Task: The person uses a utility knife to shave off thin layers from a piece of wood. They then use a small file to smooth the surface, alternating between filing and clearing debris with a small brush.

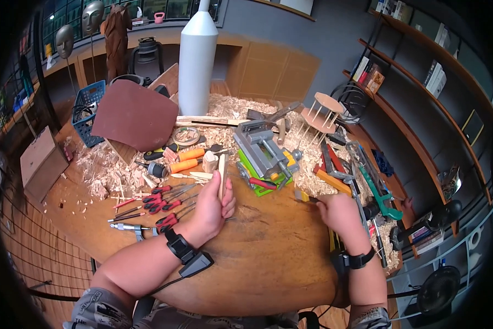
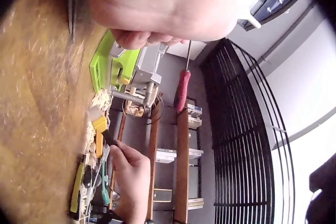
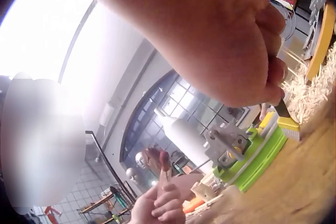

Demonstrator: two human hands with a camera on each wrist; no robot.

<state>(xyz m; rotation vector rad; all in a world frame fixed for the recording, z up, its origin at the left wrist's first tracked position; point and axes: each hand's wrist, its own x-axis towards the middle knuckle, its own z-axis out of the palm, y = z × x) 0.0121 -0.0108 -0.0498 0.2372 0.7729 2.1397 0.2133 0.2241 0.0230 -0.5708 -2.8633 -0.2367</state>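
The left hand [image 1: 211, 211] grips a pale wooden piece [image 1: 223, 175] that stands up out of the fist, above the wooden table [image 1: 257, 247]. In the right hand [image 1: 342, 216] is a small brush [image 1: 302, 196] with a dark handle, a yellow collar and short bristles pointing left, low over the tabletop. The right wrist view shows the brush [image 3: 290, 125] below the curled fingers of the right hand [image 3: 226, 40]. Between the hands and farther back stands a grey vise [image 1: 263, 151] on a green base [image 1: 265, 189]. In the left wrist view, the left hand [image 2: 163, 3] hides its wooden piece.
Red-handled tools [image 1: 161, 205] and orange-handled tools [image 1: 186, 164] lie beyond the left forearm. Wood shavings [image 1: 230, 107] cover the back of the table around a tall grey bottle shape [image 1: 197, 66]. A green-handled saw [image 1: 386, 205] and other tools lie at the right edge.
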